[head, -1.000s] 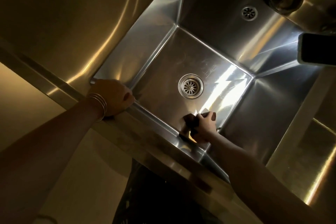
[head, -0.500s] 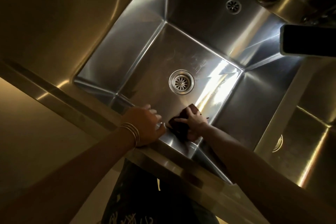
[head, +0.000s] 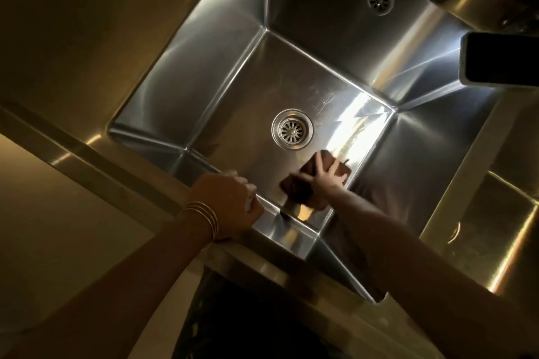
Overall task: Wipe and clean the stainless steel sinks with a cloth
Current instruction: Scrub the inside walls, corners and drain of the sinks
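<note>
R hand (head: 326, 181) lies flat, fingers spread, pressing cloth (head: 297, 189) on sink (head: 204, 81) floor, just beside drain (head: 292, 129). L hand (head: 230, 201) curls over rim (head: 131, 166).

Risk: cloth isn't gripped, so may bunch or slip on slick steel, and corners get missed.

Steel glossy w/ glare streaks; room dim; 2nd sink (head: 495, 227) to the right.

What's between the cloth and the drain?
Nothing: only a short strip of bare sink floor separates the cloth from the drain, as the head view shows.
</note>
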Tool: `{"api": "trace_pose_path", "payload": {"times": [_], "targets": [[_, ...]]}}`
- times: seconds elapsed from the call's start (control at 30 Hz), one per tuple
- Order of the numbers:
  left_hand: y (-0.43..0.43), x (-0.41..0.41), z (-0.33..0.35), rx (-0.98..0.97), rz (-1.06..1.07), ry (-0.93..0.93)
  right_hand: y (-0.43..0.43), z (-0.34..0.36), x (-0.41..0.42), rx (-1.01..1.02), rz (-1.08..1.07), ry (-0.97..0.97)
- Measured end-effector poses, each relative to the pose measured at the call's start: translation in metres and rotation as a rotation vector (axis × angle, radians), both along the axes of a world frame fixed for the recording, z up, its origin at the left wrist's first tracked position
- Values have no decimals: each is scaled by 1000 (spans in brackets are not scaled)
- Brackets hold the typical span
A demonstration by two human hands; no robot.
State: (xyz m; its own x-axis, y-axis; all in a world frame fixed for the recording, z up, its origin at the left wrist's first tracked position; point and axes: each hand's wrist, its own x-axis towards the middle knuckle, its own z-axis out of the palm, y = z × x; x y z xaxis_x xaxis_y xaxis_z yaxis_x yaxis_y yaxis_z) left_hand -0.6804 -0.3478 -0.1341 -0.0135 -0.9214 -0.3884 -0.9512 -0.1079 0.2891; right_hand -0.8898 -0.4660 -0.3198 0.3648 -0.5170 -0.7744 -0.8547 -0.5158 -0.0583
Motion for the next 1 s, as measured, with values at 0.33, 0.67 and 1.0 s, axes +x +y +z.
{"api": "trace_pose_path", "payload": {"times": [0.33,0.67,1.0], "targets": [[-2,1,4,29,-76,-1,33,42,-11,254,-147,-92],[-3,-1,9,68,-128,-48,40,223,-39,-11,0,-214],[9,-14,16,70,-251,-91,173,293,-89,-370,-315,-300]]}}
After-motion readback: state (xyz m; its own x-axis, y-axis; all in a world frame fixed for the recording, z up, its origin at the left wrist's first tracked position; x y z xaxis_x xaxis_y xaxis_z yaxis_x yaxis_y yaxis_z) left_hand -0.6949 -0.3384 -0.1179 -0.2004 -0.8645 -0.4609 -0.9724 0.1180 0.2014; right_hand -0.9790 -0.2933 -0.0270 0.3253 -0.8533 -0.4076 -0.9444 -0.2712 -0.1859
